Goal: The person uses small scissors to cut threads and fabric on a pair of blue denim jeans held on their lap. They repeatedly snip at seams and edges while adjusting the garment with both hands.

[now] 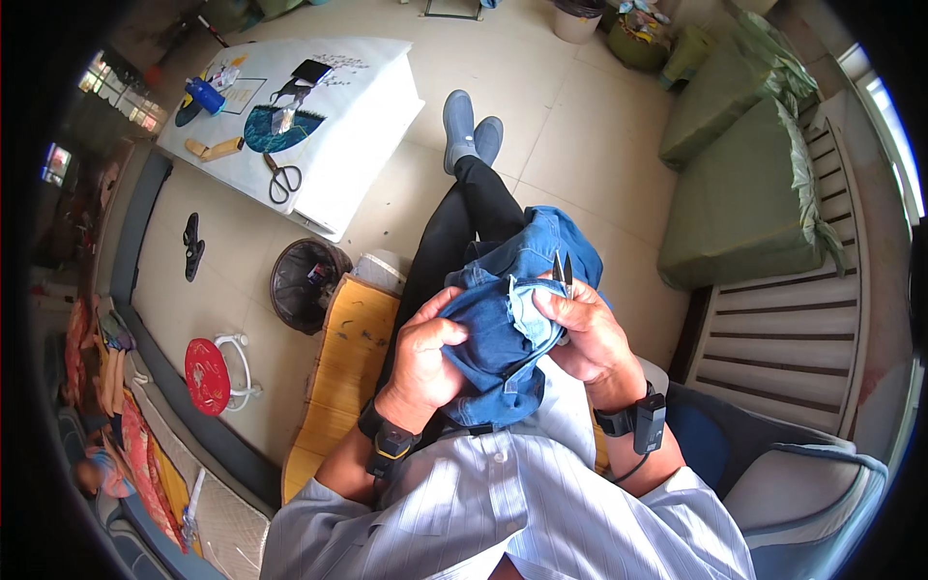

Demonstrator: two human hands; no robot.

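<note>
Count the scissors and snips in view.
2: small pointed metal snips in the right hand, which also grips crumpled blue denim fabric; black-handled metal scissors on the white rectangular table. More could be hidden.

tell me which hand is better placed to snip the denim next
Likely the right: the right hand holds what look like thread snips, near the denim garment's pale edge. The left hand shows no tool and grips the cloth.

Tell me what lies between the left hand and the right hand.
The denim lies between the left hand and right hand, its pale edge nearer the right; the head view shows this.
</note>
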